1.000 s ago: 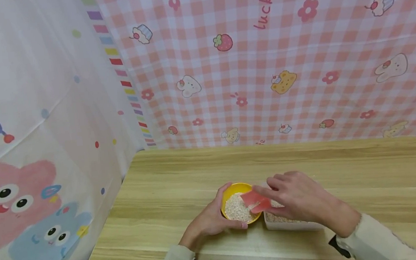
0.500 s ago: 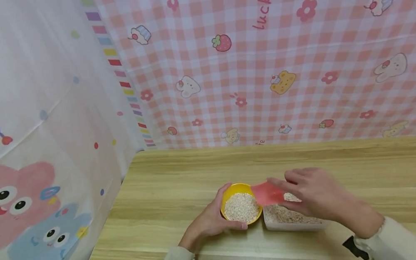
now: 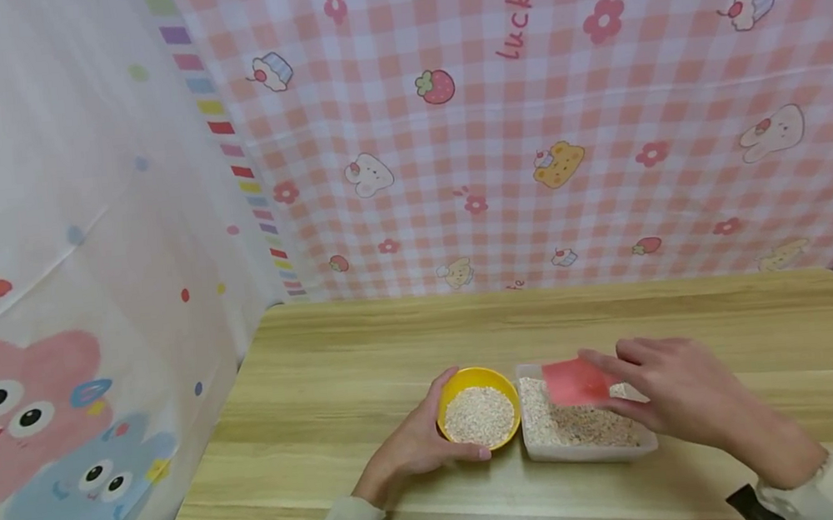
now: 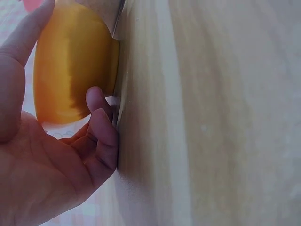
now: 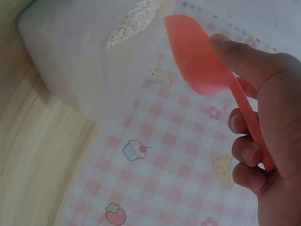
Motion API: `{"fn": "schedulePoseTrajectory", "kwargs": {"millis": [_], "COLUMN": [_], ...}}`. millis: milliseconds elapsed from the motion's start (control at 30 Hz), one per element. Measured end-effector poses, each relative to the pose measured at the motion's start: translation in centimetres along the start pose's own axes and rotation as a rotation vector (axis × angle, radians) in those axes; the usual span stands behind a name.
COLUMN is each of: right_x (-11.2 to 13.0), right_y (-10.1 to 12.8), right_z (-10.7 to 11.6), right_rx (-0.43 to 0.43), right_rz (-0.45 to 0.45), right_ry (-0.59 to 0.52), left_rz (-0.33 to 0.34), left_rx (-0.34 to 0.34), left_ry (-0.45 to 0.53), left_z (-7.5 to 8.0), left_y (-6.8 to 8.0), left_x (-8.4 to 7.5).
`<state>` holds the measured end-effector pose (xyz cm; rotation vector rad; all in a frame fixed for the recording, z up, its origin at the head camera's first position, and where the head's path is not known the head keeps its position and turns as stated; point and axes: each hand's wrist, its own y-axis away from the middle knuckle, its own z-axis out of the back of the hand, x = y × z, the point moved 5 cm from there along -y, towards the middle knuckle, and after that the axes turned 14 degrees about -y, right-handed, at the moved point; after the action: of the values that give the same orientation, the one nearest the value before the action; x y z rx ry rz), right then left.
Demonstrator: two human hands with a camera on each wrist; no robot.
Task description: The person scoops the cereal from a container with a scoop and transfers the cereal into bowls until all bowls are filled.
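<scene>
A yellow bowl [image 3: 484, 375] filled with pale oat-like flakes [image 3: 479, 415] stands on the table. My left hand [image 3: 422, 439] holds it from the left side, thumb at the front rim and fingers around the back; the left wrist view shows the bowl's outer wall [image 4: 77, 61] beside the palm. In my right hand [image 3: 670, 386] is a red scoop [image 3: 577, 383], raised over a rectangular translucent tub [image 3: 586, 451] of the same flakes. The right wrist view shows the fingers curled around the handle of the scoop [image 5: 195, 56], with the thumb close to its blade.
The tub stands just right of the bowl on a wooden table [image 3: 364, 340]. Behind the table hangs a pink checked cloth [image 3: 495, 135], and a white cartoon-printed cloth [image 3: 87, 283] hangs at the left.
My right hand has drawn the scoop rightward, from inside the bowl to above the tub. My left hand stays on the bowl. More of the tub's contents now show.
</scene>
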<state>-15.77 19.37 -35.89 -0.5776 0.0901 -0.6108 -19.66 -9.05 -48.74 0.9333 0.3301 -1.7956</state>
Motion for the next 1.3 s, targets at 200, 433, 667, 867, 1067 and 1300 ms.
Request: {"fn": "schedulePoseTrajectory", "kwargs": {"millis": [200,433,667,867,1067,1300], "right_x": [-0.7,-1.1,-1.3,-1.4,-1.4,-1.4], "right_y": [0.9,1.3,1.3,1.4,1.7,2.0], "right_z": [-0.3,-0.9,-1.3,-1.6,-2.1,-2.6], "right_rx": [0.064,0.172,0.257,0.296,0.343,0.341], "right_rz": [-0.044,-0.143,-0.239,-0.277,-0.328,-0.320], "right_ry": [0.019,0.041,0.035,0.054,0.068,0.060], "left_rz": [-0.005,-0.011,-0.022,-0.004,-0.005,-0.114], "left_rx": [-0.006,-0.018,-0.034,-0.132,-0.318,-0.355], "left_ry": [0.016,0.000,-0.037,-0.151,-0.238,-0.224], "left_z": [0.1,0.3,0.8,1.8,2.7,1.4], "left_y": [0.1,0.2,0.5,1.0,1.6,1.9], "left_x": [0.1,0.2,0.0,-0.6,-2.7,-6.6]}}
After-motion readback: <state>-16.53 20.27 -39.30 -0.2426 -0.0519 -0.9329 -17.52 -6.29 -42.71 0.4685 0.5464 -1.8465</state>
